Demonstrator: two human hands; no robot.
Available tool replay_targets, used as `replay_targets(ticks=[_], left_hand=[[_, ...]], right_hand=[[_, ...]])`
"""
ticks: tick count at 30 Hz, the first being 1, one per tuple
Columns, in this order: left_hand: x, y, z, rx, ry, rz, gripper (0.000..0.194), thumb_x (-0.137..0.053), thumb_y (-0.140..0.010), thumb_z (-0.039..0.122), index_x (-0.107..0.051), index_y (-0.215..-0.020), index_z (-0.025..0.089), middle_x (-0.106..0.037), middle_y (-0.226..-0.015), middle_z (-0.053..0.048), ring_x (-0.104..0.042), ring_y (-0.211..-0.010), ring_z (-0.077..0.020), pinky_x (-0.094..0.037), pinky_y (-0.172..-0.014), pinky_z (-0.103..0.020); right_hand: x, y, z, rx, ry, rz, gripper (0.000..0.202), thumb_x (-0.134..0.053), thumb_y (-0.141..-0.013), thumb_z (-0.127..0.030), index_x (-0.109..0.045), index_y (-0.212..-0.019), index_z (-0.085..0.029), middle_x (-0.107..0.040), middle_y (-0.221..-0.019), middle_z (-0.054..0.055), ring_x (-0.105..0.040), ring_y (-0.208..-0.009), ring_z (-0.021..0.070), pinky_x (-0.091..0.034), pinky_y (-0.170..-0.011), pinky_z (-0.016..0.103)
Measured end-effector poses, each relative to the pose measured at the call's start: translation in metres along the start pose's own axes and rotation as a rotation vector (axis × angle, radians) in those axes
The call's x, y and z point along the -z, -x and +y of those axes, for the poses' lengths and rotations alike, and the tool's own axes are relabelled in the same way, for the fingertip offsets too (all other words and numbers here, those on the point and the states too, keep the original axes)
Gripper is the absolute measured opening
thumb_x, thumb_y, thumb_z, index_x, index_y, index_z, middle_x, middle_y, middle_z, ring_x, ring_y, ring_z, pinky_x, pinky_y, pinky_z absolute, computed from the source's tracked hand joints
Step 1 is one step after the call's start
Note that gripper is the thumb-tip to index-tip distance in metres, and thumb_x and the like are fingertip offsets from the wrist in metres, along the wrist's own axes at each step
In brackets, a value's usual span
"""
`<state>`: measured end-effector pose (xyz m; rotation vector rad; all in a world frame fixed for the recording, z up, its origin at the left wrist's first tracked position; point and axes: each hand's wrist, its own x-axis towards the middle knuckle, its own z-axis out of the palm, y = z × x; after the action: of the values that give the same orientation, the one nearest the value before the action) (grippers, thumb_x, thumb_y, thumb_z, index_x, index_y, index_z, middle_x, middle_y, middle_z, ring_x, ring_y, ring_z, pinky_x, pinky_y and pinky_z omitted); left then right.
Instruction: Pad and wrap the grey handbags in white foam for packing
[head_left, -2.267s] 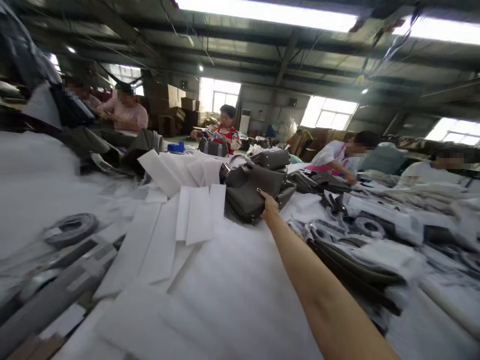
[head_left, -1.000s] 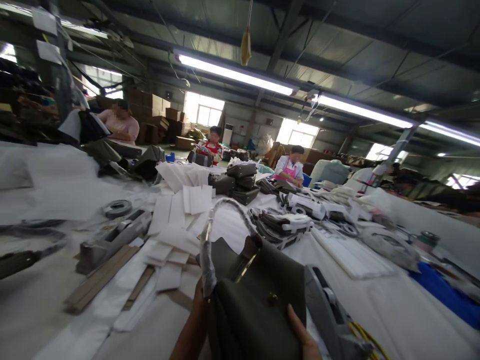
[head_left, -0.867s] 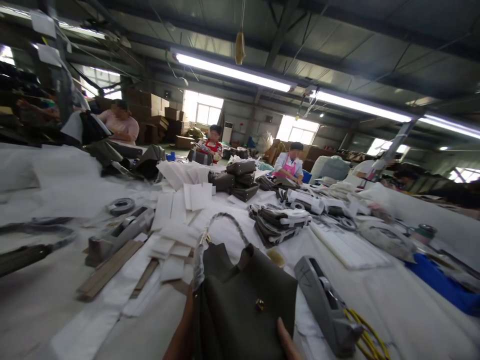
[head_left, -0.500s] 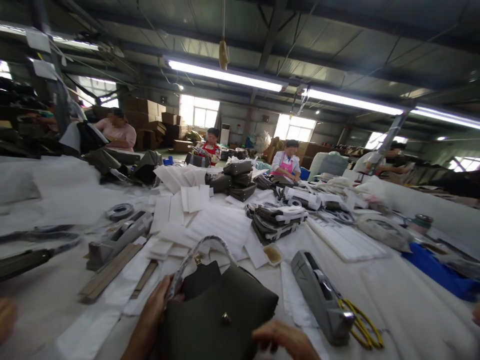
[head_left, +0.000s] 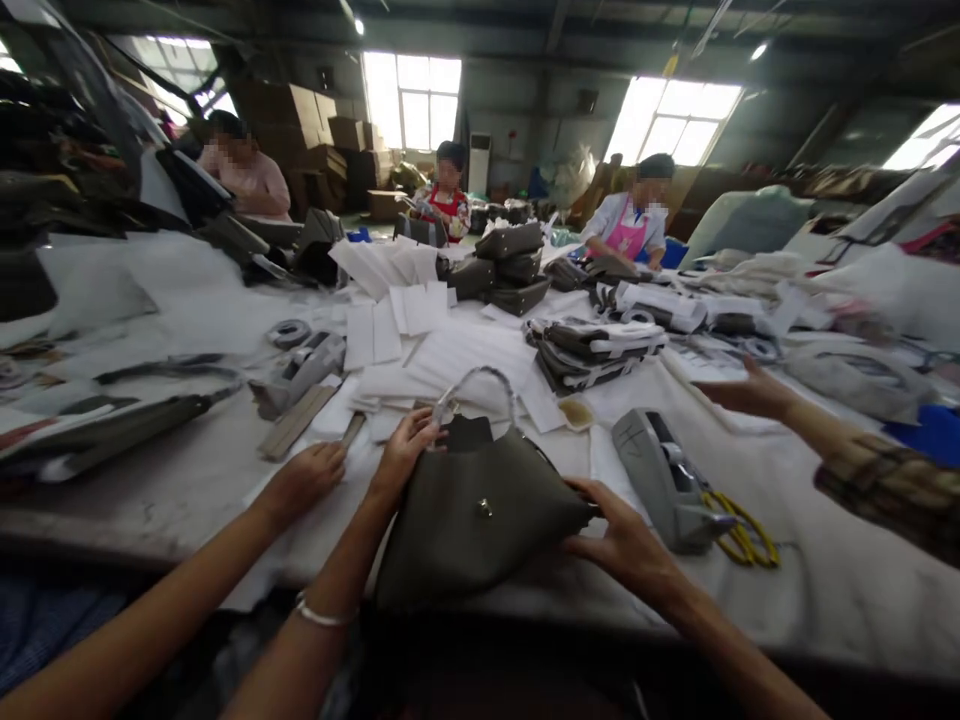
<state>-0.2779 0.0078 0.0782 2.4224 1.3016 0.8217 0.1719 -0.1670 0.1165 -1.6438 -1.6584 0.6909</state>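
A dark olive handbag (head_left: 480, 510) with a small metal clasp stands at the table's front edge, its wrapped handle (head_left: 487, 375) raised. My left hand (head_left: 411, 445), below a silver bangle, grips the bag's upper left corner by the handle's base. On the other side my right hand (head_left: 611, 530) holds the bag's right edge, thumb and fingers around it. A dark flap shows inside the bag's opening. Right of the bag sits a grey tape dispenser (head_left: 660, 480) with yellow-handled scissors (head_left: 742, 530) beside it.
Another person's hand (head_left: 307, 485) reaches in from the left near brown strips (head_left: 300, 420); another hand (head_left: 750, 392) in a plaid sleeve extends from the right. White foam sheets (head_left: 465, 355), stacked bags (head_left: 514, 265) and wrapped bags (head_left: 585, 350) lie behind. Several people work across the table.
The view has tipped downward. The bag now shows almost whole, and my right hand has closed on its right edge. Other people's hands have come further into view from left and right.
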Motion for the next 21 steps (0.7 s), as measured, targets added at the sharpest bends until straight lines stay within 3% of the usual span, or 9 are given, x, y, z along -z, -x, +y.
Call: replay_targets(ticks=[1, 3, 6, 10, 13, 16, 18, 21], left_hand=[[0.003, 0.0, -0.001, -0.004, -0.002, -0.072, 0.052, -0.033, -0.09, 0.06, -0.063, -0.078, 0.019, -0.072, -0.087, -0.009, -0.064, -0.099, -0.0251, -0.047, -0.096, -0.05], [0.002, -0.005, 0.011, 0.016, 0.02, -0.095, 0.054, -0.031, -0.09, 0.063, -0.064, -0.084, 0.02, -0.073, -0.092, -0.009, -0.062, -0.104, -0.026, -0.042, -0.102, -0.053], [-0.015, -0.028, 0.06, 0.174, 0.199, 0.107, 0.053, -0.025, -0.097, 0.054, -0.064, -0.097, 0.018, -0.071, -0.104, -0.008, -0.057, -0.119, -0.0243, -0.036, -0.11, -0.046], [-0.031, -0.054, 0.131, 0.17, 0.287, 0.056, 0.05, -0.029, -0.101, 0.047, -0.057, -0.122, 0.011, -0.067, -0.12, -0.011, -0.061, -0.116, -0.0231, -0.048, -0.101, -0.039], [-0.023, -0.039, 0.164, 0.064, 0.331, -0.155, 0.049, -0.044, -0.097, 0.049, -0.052, -0.135, 0.019, -0.058, -0.138, -0.011, -0.055, -0.127, -0.0247, -0.043, -0.108, -0.04], [-0.022, -0.005, 0.186, -0.144, 0.093, -0.351, 0.069, -0.064, -0.087, 0.049, -0.041, -0.147, 0.023, -0.045, -0.151, -0.011, -0.041, -0.141, -0.0281, -0.034, -0.116, -0.047], [-0.036, 0.013, 0.197, -0.234, -0.096, -0.398, 0.087, -0.075, -0.078, 0.046, -0.035, -0.151, 0.02, -0.04, -0.154, -0.016, -0.034, -0.144, -0.0328, -0.026, -0.118, -0.055], [-0.069, 0.022, 0.203, -0.196, -0.302, -0.349, 0.088, -0.077, -0.077, 0.037, -0.033, -0.152, 0.019, -0.038, -0.154, -0.021, -0.033, -0.144, -0.0379, -0.023, -0.116, -0.065]], right_hand=[[0.003, 0.007, 0.002, -0.02, 0.028, 0.012, 0.06, -0.084, -0.066, -0.034, -0.064, -0.121, -0.024, -0.068, -0.119, 0.006, -0.063, -0.109, 0.0285, -0.05, -0.097, 0.041], [0.011, 0.019, 0.005, -0.063, 0.107, 0.018, 0.055, -0.083, -0.068, -0.037, -0.065, -0.118, -0.024, -0.068, -0.116, 0.007, -0.064, -0.105, 0.0294, -0.052, -0.092, 0.042], [0.021, 0.031, 0.007, -0.049, 0.258, 0.037, 0.051, -0.08, -0.072, -0.042, -0.065, -0.118, -0.026, -0.067, -0.12, 0.008, -0.063, -0.11, 0.0323, -0.051, -0.096, 0.046], [0.024, 0.026, -0.011, 0.179, 0.402, 0.1, 0.068, -0.078, -0.075, -0.039, -0.054, -0.138, -0.027, -0.053, -0.144, 0.01, -0.047, -0.134, 0.0357, -0.037, -0.114, 0.052], [0.015, 0.01, -0.032, 0.343, 0.455, -0.025, 0.083, -0.081, -0.073, -0.035, -0.044, -0.148, -0.029, -0.041, -0.155, 0.008, -0.032, -0.145, 0.0356, -0.024, -0.121, 0.054], [0.001, -0.009, -0.043, 0.441, 0.458, -0.207, 0.094, -0.084, -0.068, -0.031, -0.039, -0.151, -0.028, -0.036, -0.158, 0.009, -0.026, -0.148, 0.0347, -0.015, -0.123, 0.056], [-0.009, -0.019, -0.044, 0.45, 0.453, -0.298, 0.097, -0.087, -0.063, -0.03, -0.042, -0.149, -0.025, -0.038, -0.157, 0.012, -0.028, -0.147, 0.0363, -0.014, -0.122, 0.058], [-0.018, -0.029, -0.038, 0.415, 0.461, -0.366, 0.096, -0.088, -0.061, -0.03, -0.046, -0.147, -0.024, -0.041, -0.154, 0.016, -0.033, -0.144, 0.0392, -0.016, -0.12, 0.061]])
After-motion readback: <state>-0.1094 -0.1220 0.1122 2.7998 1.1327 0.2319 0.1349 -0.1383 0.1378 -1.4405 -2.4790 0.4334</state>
